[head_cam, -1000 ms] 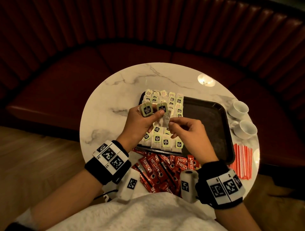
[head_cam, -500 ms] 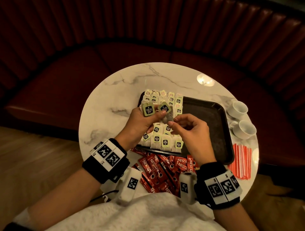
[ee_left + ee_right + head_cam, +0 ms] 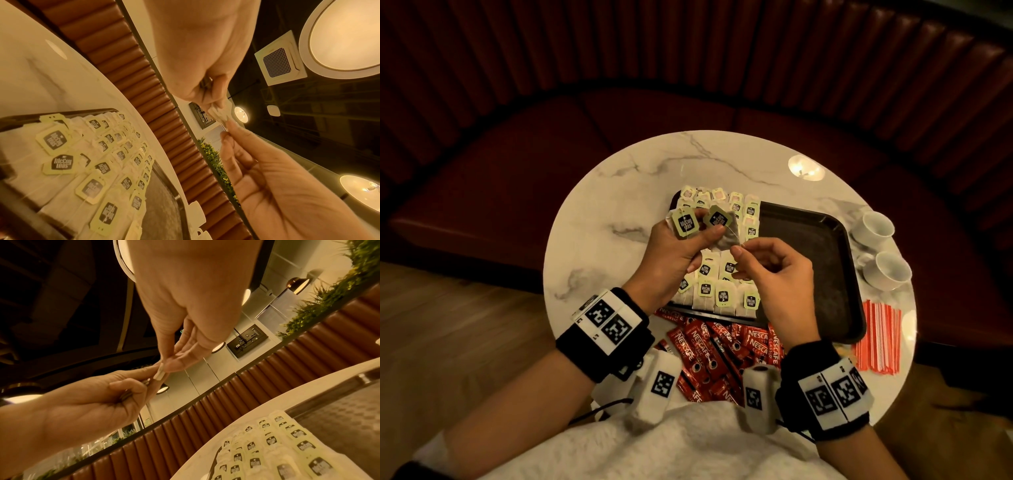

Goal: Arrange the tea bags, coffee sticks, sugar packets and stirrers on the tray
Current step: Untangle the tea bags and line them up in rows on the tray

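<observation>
Café or lounge; curved red booth seat (image 3: pixel 524 154), round marble table (image 3: pixel 599 219), ceiling downlights (image 3: pixel 347 37)

Two white cups (image 3: pixel 878 240) stood at the table's (image 3: pixel 599 205) right edge. One black tray (image 3: pixel 822 274) held rows of tea bags (image 3: pixel 724 294), too overlapped to count exactly. The coffee sticks (image 3: pixel 702 349) and red-striped stirrers (image 3: pixel 880 335) lay in heaps beyond counting.
</observation>
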`<state>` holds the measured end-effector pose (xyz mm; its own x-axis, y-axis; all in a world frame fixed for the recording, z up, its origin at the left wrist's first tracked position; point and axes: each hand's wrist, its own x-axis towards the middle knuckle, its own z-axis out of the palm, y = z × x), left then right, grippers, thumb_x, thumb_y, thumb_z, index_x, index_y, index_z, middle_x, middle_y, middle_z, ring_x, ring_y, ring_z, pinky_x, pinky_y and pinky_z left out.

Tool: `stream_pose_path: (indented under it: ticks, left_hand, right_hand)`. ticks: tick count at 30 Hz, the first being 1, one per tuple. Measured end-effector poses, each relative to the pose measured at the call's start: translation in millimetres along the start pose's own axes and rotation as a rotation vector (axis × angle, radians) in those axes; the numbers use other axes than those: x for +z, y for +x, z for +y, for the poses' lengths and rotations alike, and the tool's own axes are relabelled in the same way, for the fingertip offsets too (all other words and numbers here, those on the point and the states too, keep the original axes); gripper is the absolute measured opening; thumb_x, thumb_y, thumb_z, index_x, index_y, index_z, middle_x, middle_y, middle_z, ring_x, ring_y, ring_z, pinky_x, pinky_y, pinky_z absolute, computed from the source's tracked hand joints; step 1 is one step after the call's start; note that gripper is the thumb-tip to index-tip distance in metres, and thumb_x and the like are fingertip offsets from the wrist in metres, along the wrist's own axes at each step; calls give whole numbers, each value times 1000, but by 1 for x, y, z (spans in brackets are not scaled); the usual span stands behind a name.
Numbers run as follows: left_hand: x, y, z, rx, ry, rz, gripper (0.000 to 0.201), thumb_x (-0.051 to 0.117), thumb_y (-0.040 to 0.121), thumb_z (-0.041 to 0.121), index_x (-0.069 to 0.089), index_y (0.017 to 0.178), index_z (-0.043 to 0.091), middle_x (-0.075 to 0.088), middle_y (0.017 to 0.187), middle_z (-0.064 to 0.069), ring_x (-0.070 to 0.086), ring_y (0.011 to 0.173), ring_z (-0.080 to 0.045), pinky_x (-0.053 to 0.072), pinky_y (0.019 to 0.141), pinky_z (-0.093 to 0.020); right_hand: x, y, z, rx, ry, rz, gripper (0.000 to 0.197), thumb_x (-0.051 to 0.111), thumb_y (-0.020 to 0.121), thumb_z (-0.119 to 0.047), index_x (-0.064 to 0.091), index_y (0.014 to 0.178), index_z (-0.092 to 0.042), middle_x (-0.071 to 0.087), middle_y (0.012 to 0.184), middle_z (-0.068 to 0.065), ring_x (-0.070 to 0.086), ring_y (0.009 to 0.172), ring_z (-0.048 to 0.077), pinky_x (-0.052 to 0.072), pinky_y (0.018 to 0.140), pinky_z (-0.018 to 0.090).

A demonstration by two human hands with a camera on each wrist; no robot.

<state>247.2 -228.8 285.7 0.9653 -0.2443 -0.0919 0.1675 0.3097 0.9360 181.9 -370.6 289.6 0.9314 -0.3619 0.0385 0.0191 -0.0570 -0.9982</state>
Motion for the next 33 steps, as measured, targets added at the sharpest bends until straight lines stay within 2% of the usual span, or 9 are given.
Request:
stream_pose_path:
  ticks: [4,10,16,20,25,29,31,33]
  left_hand:
    - [1,-1,2,16,-16,7,19,64,88,-3,60,98,11,64,83,-9,38,36,-1,28,34,-14]
    - [3,-4,4,25,-42,2,18,63,88,-5,60,95,12,65,75,-4,37,34,-1,27,33,-14]
    - [10,-5,2,18,-81,26,18,64,87,-4,58,99,7,60,84,-13,37,38,-3,28,34,-15]
    - [14,-5,1,22,-141,21,19,62,88,-4,56,106,0,60,88,-13,38,37,-3,29,34,-14]
    - [15,-8,6,23,-143,-16,17,59,90,-6,57,101,5,62,89,-9,39,38,-1,28,33,-14]
    - [8,-7,9,59,16,2,20,67,86,-3,60,102,7,67,80,-5,37,35,-4,28,33,-15]
    - [6,-8,10,70,71,-1,22,69,84,-3,63,99,11,70,77,0,35,34,-6,29,33,-17]
    - [5,-9,10,83,112,-22,24,70,83,-4,66,99,15,71,79,3,36,35,-6,29,33,-17]
  right_hand:
    - [1,-1,0,-23,24,-12,10,75,84,-11,72,93,-6,73,83,10,70,76,19,57,64,24]
    - [0,-4,-1,-81,17,7,8,79,79,-11,73,83,-14,73,78,5,69,72,19,55,65,23]
    - [4,-9,2,-122,47,80,10,81,75,-11,73,80,-16,73,75,2,67,67,13,55,66,21]
    - [8,-10,5,-102,68,85,9,80,75,-12,74,80,-16,73,74,1,67,66,12,55,66,22]
    - [10,-9,5,-58,111,42,11,79,77,-10,74,87,-9,74,75,4,68,66,13,56,66,23]
    - [4,-5,5,-19,208,105,19,71,82,-24,71,91,-6,73,73,4,66,65,14,56,62,24]
    - [1,-3,4,-11,211,102,23,67,84,-28,70,96,-8,72,80,4,66,70,14,56,62,25]
    - [-1,-1,1,-11,167,23,21,68,86,-22,69,105,-11,74,92,2,69,78,12,56,64,24]
